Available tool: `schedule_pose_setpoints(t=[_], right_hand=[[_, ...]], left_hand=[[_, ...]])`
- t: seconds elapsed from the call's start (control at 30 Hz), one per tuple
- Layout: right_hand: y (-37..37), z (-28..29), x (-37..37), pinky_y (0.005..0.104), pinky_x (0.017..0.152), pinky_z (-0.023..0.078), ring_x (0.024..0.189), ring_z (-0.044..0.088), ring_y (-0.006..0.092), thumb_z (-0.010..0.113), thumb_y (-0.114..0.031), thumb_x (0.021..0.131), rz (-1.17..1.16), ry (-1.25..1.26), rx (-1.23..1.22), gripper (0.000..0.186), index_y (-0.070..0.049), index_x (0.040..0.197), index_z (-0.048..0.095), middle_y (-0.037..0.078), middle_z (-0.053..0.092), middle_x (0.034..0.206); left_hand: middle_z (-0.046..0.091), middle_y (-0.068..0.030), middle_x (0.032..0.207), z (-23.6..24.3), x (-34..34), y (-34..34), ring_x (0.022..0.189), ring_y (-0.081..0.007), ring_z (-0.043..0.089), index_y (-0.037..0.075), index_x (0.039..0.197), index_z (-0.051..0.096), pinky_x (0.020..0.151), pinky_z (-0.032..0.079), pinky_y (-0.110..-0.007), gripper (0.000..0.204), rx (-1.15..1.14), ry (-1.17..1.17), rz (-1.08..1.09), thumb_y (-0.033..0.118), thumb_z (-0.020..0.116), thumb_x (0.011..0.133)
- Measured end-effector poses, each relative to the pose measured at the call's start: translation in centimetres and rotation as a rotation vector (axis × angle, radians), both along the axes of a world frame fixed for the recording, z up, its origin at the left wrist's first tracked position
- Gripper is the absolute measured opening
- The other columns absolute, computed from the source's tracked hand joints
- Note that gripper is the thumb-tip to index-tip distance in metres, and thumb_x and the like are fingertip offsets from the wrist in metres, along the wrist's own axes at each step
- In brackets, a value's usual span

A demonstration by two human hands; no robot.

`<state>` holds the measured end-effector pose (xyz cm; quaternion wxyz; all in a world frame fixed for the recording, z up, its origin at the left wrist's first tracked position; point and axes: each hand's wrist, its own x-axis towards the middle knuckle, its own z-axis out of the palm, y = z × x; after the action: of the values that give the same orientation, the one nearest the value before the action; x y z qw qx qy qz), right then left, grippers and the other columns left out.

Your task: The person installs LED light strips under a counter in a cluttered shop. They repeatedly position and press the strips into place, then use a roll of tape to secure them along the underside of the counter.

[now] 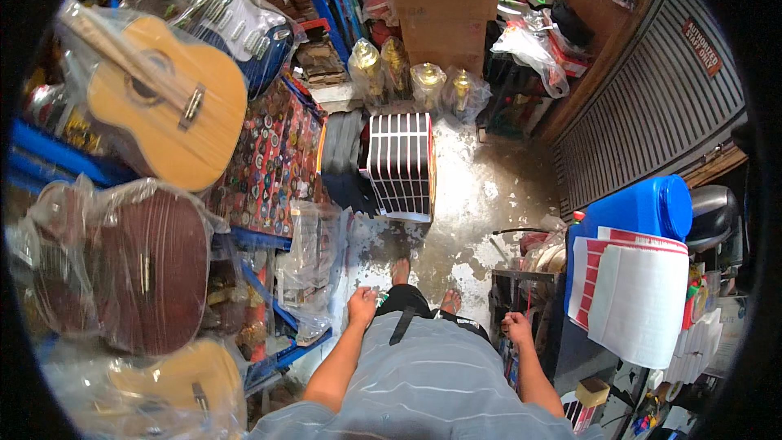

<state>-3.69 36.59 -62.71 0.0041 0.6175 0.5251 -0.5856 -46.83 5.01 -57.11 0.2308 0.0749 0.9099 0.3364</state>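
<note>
My left hand (362, 307) is beside my dark shorts, fingers curled near a small green-and-white patch; what it holds, if anything, is too small to make out. My right hand (516, 327) hangs to the right, fingers curled, contents unclear, near a dark rack (525, 277). On the floor ahead stands a stack with a black-and-white gridded top (399, 167) beside folded black material (342, 159). White sheets (635, 301) with red-printed ones lie over a blue rolled item (639, 204) to my right.
Bagged guitars (167, 106) and a blue shelf rack (106, 163) line the left. Bagged gold trophies (428, 85) stand before a cardboard box (440, 16) at the back. A corrugated shutter (635, 114) is on the right. The worn concrete floor (481, 187) runs between.
</note>
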Motion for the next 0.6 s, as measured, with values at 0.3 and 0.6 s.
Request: schedule_pose_setpoints(t=[0.3, 0.6], right_hand=[[-6.9, 4.2, -4.6, 0.0370, 0.078, 0.058, 0.083, 0.072, 0.0161, 0.076, -0.027, 0.101, -0.008, -0.363, 0.022, 0.026, -0.002, 0.109, 0.077, 0.012, 0.080, 0.103], [-11.7, 10.3, -12.2, 0.0356, 0.091, 0.056, 0.099, 0.072, 0.0198, 0.076, -0.027, 0.097, -0.140, -0.222, -0.105, 0.031, -0.002, 0.117, 0.077, 0.012, 0.081, 0.108]], left_hand=[[0.074, -0.0191, 0.104, 2.3, -27.7, 13.8, 0.093, -0.0355, 0.073, 0.000, 0.117, 0.073, 0.087, 0.058, -0.046, 0.026, 0.137, 0.410, 0.030, 0.013, 0.078, 0.095], [0.060, -0.0236, 0.131, 2.1, -38.7, 21.7, 0.127, -0.0448, 0.057, 0.003, 0.138, 0.062, 0.110, 0.047, -0.054, 0.059, -0.210, 0.508, -0.011, 0.024, 0.087, 0.089]])
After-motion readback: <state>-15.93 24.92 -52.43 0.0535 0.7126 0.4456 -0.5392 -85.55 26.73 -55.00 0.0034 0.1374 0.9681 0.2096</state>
